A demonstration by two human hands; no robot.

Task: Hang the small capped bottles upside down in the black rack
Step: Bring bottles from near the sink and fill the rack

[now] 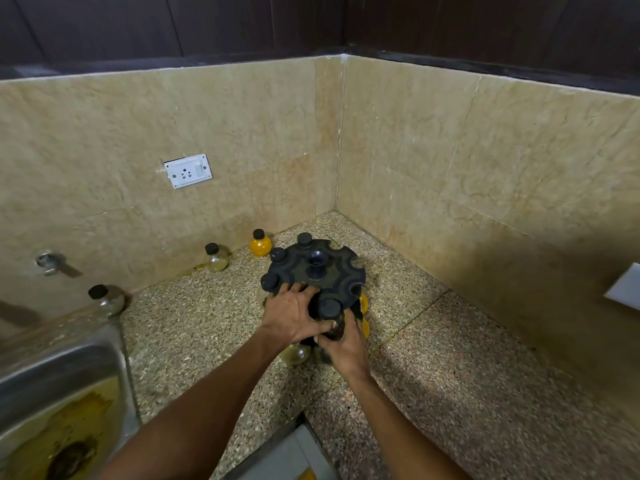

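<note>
A round black rack [332, 265] with notched slots stands on the speckled counter near the corner. Several black bottle caps poke up through its slots at the left and back. My left hand [294, 315] rests on the rack's near edge. My right hand [344, 344] grips a small bottle whose black cap [329, 308] sits at a near slot of the rack. Rounded bottle bodies [295, 353] show below the rack's top disc. Three more capped bottles stand along the left wall: an orange one [260, 243], a pale one [216, 258] and a clear one [108, 299].
A steel sink [52, 375] with brown residue fills the lower left. A tap stub [50, 262] and a white wall socket [188, 170] are on the left wall. Tiled walls close the corner behind the rack. A white object [625, 287] shows at the right edge.
</note>
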